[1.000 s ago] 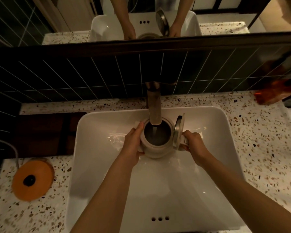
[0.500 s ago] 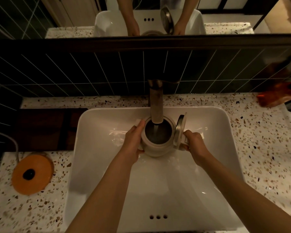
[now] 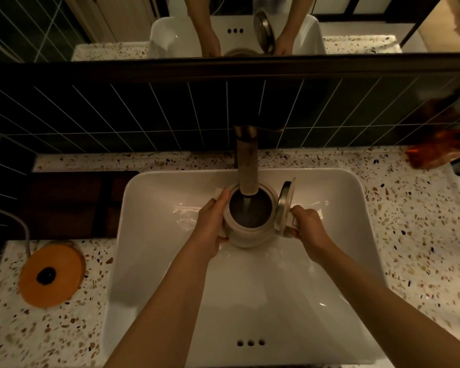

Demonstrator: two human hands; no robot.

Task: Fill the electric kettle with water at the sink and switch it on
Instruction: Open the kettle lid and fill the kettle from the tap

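The right hand [image 3: 307,224] is covering the handle of the white round electric kettle [image 3: 247,235]. The blurred orange object [image 3: 436,150] on the speckled terrazzo bench [image 3: 409,235] is running out of frame, unidentifiable.

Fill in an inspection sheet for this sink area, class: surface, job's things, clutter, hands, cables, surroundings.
Surface: speckled terrazzo counter around a white basin.
Job's things: kettle under the tap, lid hinged open, water running in; orange kettle base on the counter, left.
Clutter: blurred orange item, far right.
Hands: left hand on the kettle's side; right hand on its handle.
Cables: grey cord to the base.
Surroundings: dark tiled wall, mirror above.
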